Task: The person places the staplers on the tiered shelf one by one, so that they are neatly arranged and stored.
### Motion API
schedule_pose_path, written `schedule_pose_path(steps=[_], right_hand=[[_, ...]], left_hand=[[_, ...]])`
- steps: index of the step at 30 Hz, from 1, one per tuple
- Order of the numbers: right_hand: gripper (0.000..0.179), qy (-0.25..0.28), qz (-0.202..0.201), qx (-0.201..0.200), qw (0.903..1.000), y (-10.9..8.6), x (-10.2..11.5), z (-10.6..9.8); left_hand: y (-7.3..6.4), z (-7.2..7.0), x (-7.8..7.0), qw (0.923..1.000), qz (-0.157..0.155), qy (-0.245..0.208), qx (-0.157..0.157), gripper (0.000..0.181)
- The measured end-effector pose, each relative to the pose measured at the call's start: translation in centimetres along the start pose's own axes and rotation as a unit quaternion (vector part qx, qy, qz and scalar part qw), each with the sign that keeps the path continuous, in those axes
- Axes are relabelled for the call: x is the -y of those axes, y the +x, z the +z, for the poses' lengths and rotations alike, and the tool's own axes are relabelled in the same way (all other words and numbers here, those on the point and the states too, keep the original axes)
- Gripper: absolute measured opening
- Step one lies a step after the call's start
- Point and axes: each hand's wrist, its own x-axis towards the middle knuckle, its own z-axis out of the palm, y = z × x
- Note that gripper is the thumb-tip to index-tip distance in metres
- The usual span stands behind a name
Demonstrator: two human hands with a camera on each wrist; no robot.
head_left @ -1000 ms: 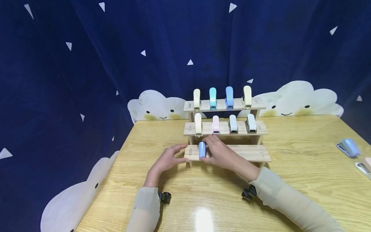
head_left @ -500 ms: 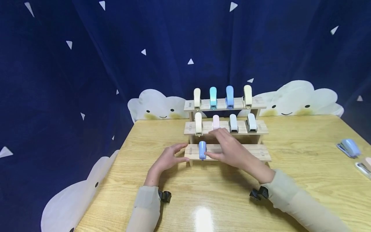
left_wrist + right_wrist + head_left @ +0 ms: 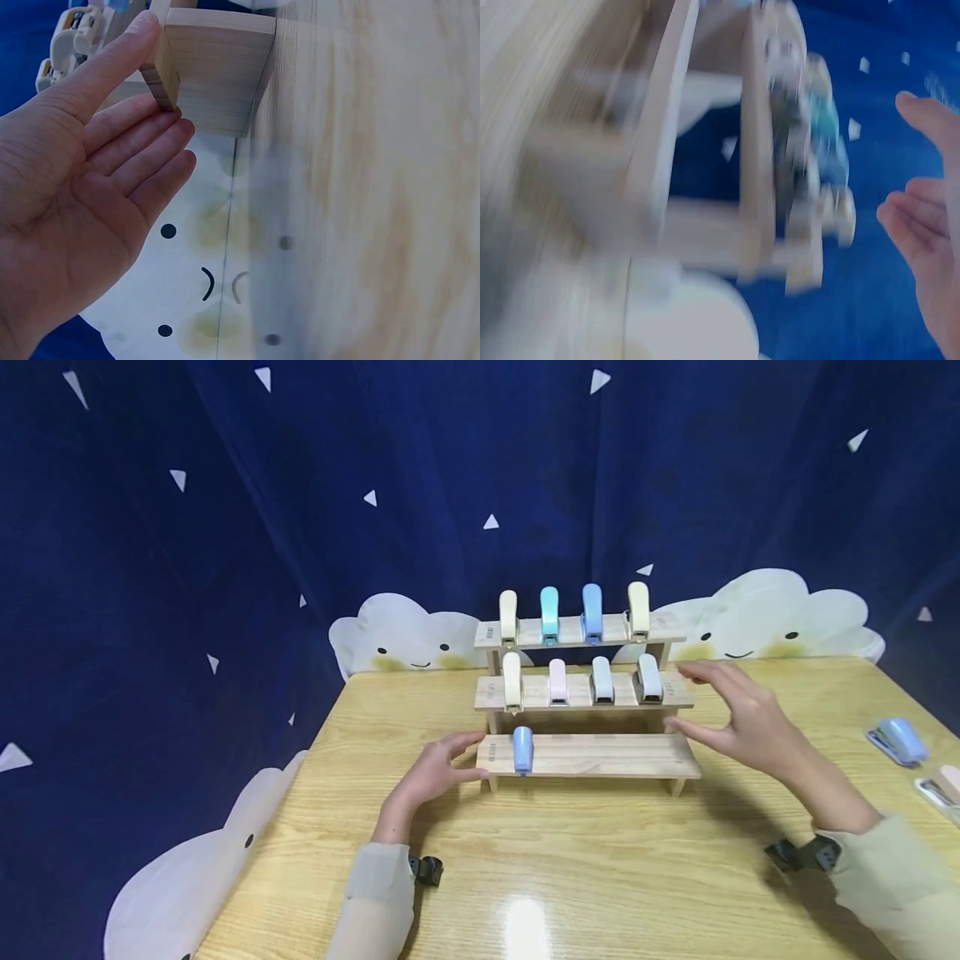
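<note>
A three-tier wooden display rack [image 3: 592, 757] stands on the table. My left hand [image 3: 433, 772] grips the left end of its lowest board, thumb at the front edge and fingers at the back edge, as the left wrist view shows. On that board, near its left end, stands a light-blue stapler [image 3: 522, 750]. My right hand [image 3: 753, 724] is just off the rack's right side, thumb and fingers spread with nothing between them. The right wrist view is blurred but shows the hand [image 3: 930, 217] apart from the rack.
Staplers line the two upper tiers, including a pink stapler [image 3: 557, 682], a teal stapler [image 3: 550, 615] and a darker blue stapler [image 3: 592, 613]. Toward the table's right edge lie another blue stapler [image 3: 898, 742] and a pale pink stapler [image 3: 941, 792]. A dark blue curtain [image 3: 420, 485] hangs behind.
My right hand has let go of the light-blue stapler on the lowest board and moved right, past the rack's end. The left hand has stayed put.
</note>
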Motion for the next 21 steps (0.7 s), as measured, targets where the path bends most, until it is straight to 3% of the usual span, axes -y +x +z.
schedule_pose_path(steps=[5,9,14,19,21], right_hand=[[0.077,-0.052,0.048,0.027,0.9971,-3.7,-3.1,-4.2],[0.074,-0.107,0.112,0.066,0.9858,-6.6,-5.3,-7.4],[0.076,-0.170,0.141,0.076,0.9723,-10.2,-8.1,-10.4],[0.082,-0.127,0.152,0.045,0.9792,-13.8,-10.8,-12.0],[0.076,-0.097,0.158,0.036,0.9820,-15.1,-11.8,-12.5]], left_hand=[[-0.1,0.1,0.2,1.0000,-0.003,-0.003,-0.005,0.069],[-0.2,0.1,0.4,1.0000,-0.003,-0.004,-0.008,0.069],[-0.4,0.0,0.5,0.9999,-0.003,-0.004,-0.010,0.070],[-0.5,-0.2,0.5,0.9999,-0.004,-0.006,-0.015,0.071],[-0.6,-0.2,0.5,0.9998,-0.006,-0.007,-0.016,0.071]])
